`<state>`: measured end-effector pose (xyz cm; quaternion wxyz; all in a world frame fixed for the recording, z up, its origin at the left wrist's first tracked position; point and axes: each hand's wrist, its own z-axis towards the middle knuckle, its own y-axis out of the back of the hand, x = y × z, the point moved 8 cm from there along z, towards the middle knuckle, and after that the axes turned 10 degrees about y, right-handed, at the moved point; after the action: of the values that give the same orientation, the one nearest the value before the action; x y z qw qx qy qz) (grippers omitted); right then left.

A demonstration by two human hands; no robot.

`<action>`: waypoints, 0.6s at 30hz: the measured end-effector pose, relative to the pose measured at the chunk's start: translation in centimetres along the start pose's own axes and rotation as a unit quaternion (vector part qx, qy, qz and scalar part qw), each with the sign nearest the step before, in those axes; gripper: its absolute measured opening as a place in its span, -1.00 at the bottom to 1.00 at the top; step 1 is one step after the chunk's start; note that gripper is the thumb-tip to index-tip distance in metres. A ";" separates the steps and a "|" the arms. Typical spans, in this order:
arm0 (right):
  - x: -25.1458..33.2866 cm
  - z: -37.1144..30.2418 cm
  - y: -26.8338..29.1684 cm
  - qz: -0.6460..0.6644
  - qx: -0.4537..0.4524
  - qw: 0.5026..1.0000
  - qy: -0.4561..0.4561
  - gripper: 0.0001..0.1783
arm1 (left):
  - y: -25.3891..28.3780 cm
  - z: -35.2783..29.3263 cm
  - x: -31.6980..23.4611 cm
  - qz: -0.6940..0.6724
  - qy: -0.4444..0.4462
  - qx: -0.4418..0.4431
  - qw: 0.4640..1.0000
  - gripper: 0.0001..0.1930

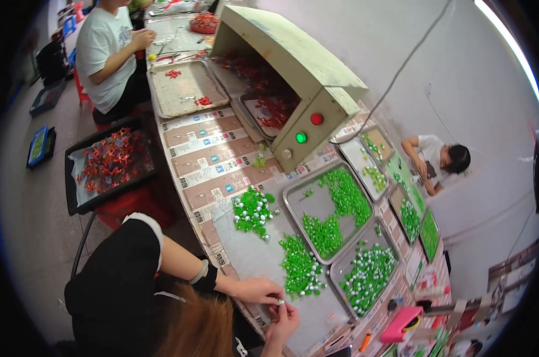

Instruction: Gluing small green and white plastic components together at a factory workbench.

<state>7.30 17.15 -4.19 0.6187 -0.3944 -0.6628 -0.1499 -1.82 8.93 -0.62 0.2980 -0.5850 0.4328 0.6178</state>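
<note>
Head view: the left hand [258, 290] and right hand [285, 324] are meeting, their fingertips pinching a small whitish piece [281, 302], mostly hidden, near the heap of green pieces [297, 262] on the pale sheet [242, 253]. The piece is probably weighing little and likely feeling stiff, smooth and slippery. Fingertips are best gripping its sides, pressing lightly lest thin parts are snapping.

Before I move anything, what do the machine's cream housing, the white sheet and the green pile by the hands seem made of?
Housing: probably painted metal, dull, with worn, blotchy patches. Sheet: matte paper or thin cloth; its flat, pale look leaves that open. Green pile: likely plastic, somewhat glossy, judging by its bright, even green.
</note>
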 end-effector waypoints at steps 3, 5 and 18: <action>0.0 -0.5 0.0 -0.002 0.029 1.000 -0.001 -0.89 | -0.4 -0.2 0.6 0.010 -0.010 -0.014 1.000 -0.82; -0.4 -0.3 1.4 -0.040 0.005 0.999 -0.002 -0.86 | -1.0 0.2 0.5 0.018 -0.049 -0.009 0.999 -0.81; 1.5 -1.0 -0.1 -0.164 0.022 0.968 -0.189 -0.73 | -1.2 0.5 -0.4 -0.012 -0.037 -0.024 0.999 -0.76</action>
<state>8.05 16.87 -2.54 0.4579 -0.2879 -0.8263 -0.1570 -0.93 9.95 -0.50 0.3067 -0.5738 0.3998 0.6456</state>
